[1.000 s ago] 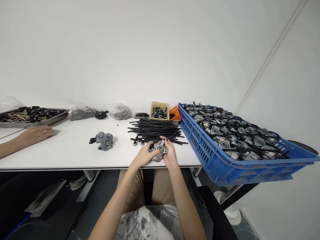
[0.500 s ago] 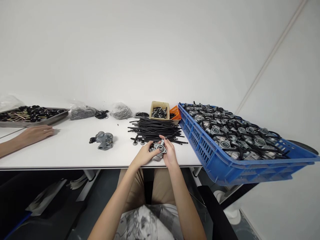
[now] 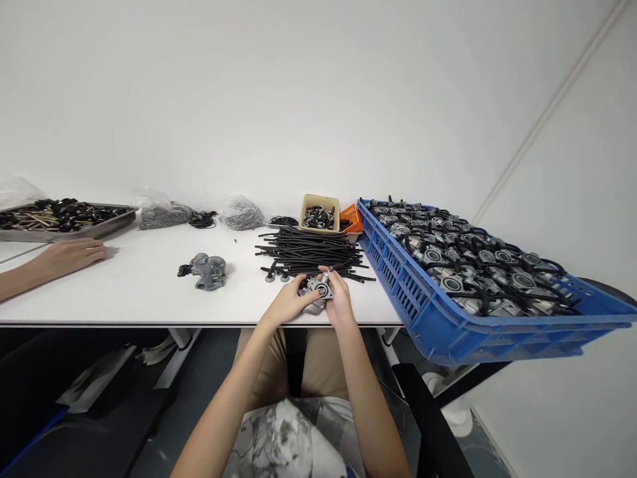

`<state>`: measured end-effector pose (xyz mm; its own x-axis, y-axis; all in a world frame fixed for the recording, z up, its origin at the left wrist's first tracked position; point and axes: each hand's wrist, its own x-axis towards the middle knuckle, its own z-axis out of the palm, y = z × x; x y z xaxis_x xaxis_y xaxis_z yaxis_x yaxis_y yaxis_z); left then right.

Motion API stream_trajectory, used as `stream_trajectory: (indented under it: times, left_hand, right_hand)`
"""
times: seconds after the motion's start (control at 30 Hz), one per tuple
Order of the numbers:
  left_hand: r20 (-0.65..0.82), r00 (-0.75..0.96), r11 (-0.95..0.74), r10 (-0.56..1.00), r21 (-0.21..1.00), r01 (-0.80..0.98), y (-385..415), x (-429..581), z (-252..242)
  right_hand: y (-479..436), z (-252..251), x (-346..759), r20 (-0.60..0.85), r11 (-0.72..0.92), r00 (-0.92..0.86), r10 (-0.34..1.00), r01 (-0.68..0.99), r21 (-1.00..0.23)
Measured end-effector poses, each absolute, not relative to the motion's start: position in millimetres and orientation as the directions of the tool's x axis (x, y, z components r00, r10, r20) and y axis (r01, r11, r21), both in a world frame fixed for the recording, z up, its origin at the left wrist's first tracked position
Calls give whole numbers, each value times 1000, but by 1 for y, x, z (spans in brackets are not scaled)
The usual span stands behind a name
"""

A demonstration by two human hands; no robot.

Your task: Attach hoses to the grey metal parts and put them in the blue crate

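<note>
Between both hands, close to the table's front edge, is a silver metal carburetor with a round flanged opening. My left hand grips it from the left, thumb across its front. On its right side my right hand is closed around it, fingertips near its top. Right behind the hands lies a pile of black rubber hoses. Two small grey-and-black fittings rest at the pile's front left corner. Farther left, another carburetor lies by itself on the white table.
A blue crate full of carburetors with hoses stands at the right. Behind the hoses are a cream bin of small parts and an orange basket. Bagged parts and a metal tray line the back left, near another person's hand.
Both hands keep hold of the carburetor, with little shift in their grip. The whole view has tilted slightly. The other person's hand stays resting on the table.
</note>
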<state>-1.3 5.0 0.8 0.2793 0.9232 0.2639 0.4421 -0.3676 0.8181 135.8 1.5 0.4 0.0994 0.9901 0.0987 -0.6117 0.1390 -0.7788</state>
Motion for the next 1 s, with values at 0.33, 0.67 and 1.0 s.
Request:
stream_trajectory:
  times: [0.33,0.67,1.0]
  left_hand:
    - [246,259,-342,934,823,453,7,-2,-3]
    - [277,280,-377,919,825,422,5,-1,-1]
    - [259,270,-358,927,826,435,6,-2,-1]
  right_hand:
    - [3,-1,135,109,147,99,989,-630,-763]
    - [4,-1,133,78,139,122,989,-660,-738]
    - [4,-1,133,90,149,122,988,-659,-738]
